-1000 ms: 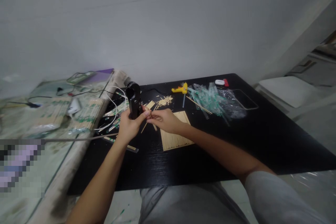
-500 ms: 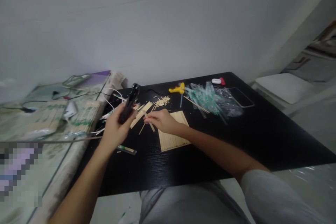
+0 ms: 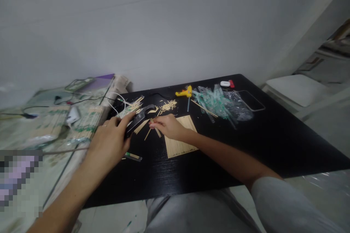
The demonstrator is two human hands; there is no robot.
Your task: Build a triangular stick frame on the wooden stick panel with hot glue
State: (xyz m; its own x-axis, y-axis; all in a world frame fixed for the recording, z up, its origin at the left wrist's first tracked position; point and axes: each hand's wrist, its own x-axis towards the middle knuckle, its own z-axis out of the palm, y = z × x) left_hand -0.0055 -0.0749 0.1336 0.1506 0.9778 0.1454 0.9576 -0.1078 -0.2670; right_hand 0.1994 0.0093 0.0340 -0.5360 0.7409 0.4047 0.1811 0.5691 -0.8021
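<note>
My left hand (image 3: 109,142) is wrapped round a black cutting tool (image 3: 140,115) and holds it low over the black table (image 3: 246,142), its head pointing right. My right hand (image 3: 166,125) pinches a thin wooden stick (image 3: 154,127) just right of the tool, fingers pressed together. A flat panel of glued wooden sticks (image 3: 180,138) lies under my right wrist. Loose cut sticks (image 3: 142,125) lie between the two hands.
A yellow glue gun (image 3: 184,93) and a pile of clear green-printed wrappers (image 3: 218,102) lie at the back of the table. Short stick offcuts (image 3: 169,105) sit near a white cable (image 3: 117,103). Packs of sticks (image 3: 51,123) cover the surface on the left.
My left hand has lowered the black tool from upright in front of me down to the table and tipped it flat. My right hand moved down with the stick toward the table.
</note>
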